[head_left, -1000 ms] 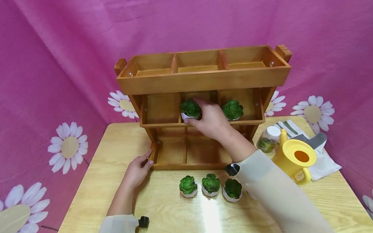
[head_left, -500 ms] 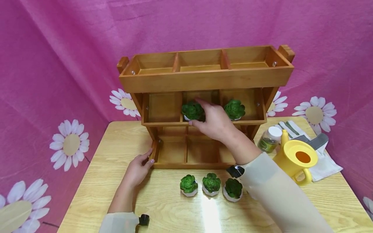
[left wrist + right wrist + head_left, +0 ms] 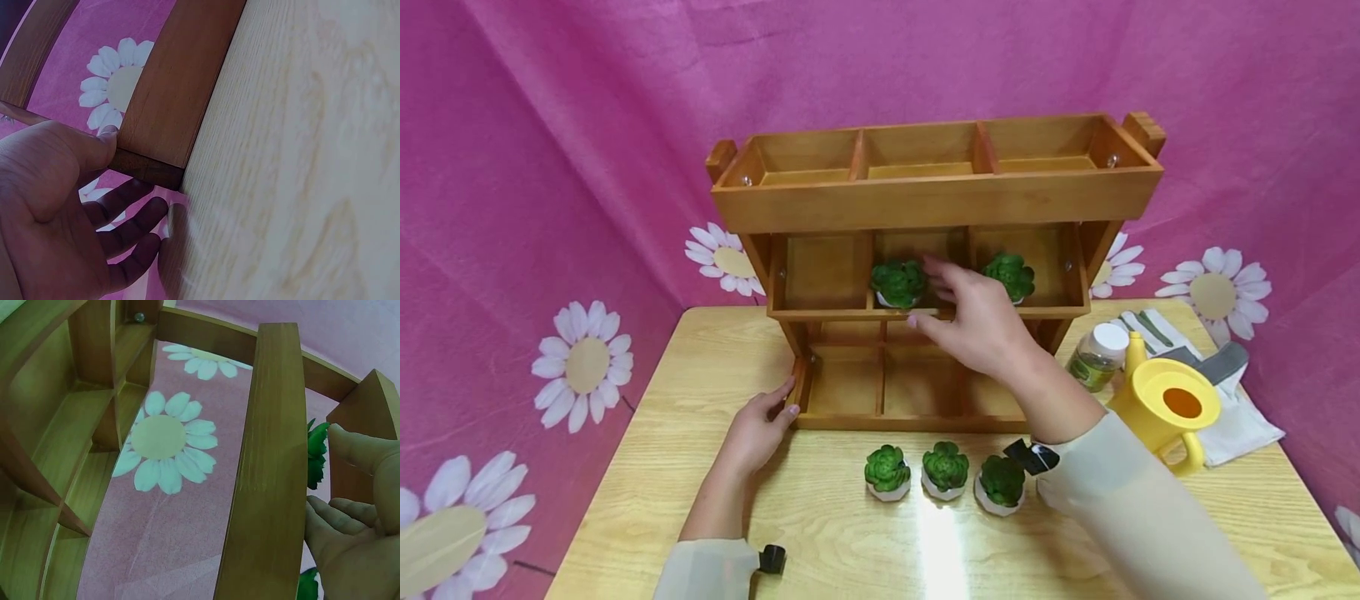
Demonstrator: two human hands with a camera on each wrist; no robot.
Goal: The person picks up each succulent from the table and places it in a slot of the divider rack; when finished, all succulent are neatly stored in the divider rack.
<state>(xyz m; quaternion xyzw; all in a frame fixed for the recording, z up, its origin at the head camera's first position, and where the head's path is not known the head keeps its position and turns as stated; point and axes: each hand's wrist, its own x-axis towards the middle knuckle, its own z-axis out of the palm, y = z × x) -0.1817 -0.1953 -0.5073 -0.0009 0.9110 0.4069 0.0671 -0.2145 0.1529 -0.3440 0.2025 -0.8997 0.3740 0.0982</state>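
A three-tier wooden shelf (image 3: pixel 936 204) with divided trays stands on the table. In its middle tier, a potted succulent (image 3: pixel 898 283) sits in the centre compartment and another succulent (image 3: pixel 1011 275) in the right one. My right hand (image 3: pixel 977 321) is just right of the centre succulent, thumb and fingers spread, holding nothing. The right wrist view shows that hand (image 3: pixel 356 512) beside the tray's front board (image 3: pixel 269 462) and green leaves. My left hand (image 3: pixel 756 433) grips the shelf's lower left corner; in the left wrist view its thumb presses the board's end (image 3: pixel 150 169).
Three potted succulents stand in a row before the shelf: left succulent (image 3: pixel 887 471), middle succulent (image 3: pixel 945 468), right succulent (image 3: pixel 1002 483). To the right are a white-lidded jar (image 3: pixel 1097 358), a yellow watering can (image 3: pixel 1165 408) and white-and-grey gloves (image 3: pixel 1240 425). A pink curtain (image 3: pixel 595 208) hangs behind.
My right hand has let go of the centre succulent and moved right, away from it. The succulent stays in the middle tier. My left hand keeps its grip on the shelf corner.
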